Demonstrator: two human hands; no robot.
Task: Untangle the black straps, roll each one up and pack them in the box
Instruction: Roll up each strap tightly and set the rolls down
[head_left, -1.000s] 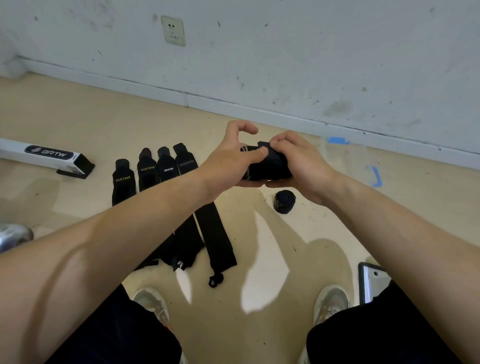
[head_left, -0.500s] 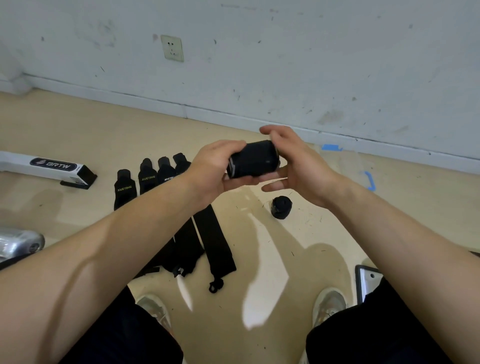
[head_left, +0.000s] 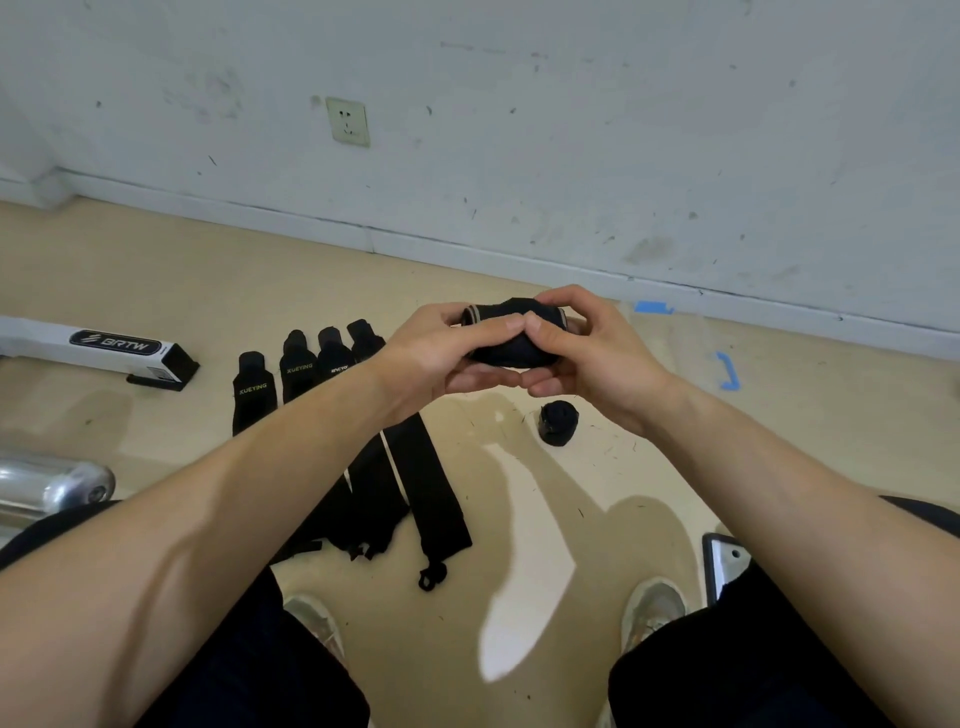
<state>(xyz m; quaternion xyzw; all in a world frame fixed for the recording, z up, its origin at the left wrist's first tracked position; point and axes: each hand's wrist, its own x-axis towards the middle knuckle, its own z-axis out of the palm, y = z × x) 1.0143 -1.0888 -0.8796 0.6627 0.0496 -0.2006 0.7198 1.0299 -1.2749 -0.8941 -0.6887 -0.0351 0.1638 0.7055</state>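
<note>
You are at the end of rolling one strap. Your left hand (head_left: 436, 358) and right hand (head_left: 602, 358) both grip the rolled strap (head_left: 511, 340), held in the air above the floor between the wall and your knees. Your thumbs meet on its near side and press in, and your other fingers curl around it from below and behind.

The roll lies sideways. It is a compact black bundle, slightly squashed under your thumbs, with a pale stripe showing at its left end. No loose tail hangs from it, so the winding looks done, and this reads as the closing squeeze.

Next, fix the free end so the roll cannot spring open, then let go with one hand and carry it to be packed. Keep the pinch firm until it is set down, since soft webbing like this is likely to loosen quickly.

One finished roll (head_left: 558, 422) stands on the floor just below your right hand. Four flat straps (head_left: 426, 493) lie side by side to the left, untangled but not yet rolled, so most of the job remains. What looks like a clear box (head_left: 675, 338) sits beyond your right hand near the blue tape (head_left: 727, 370), but it is too washed out to be sure. A white BRTW carton (head_left: 104, 345) lies far left.
</note>
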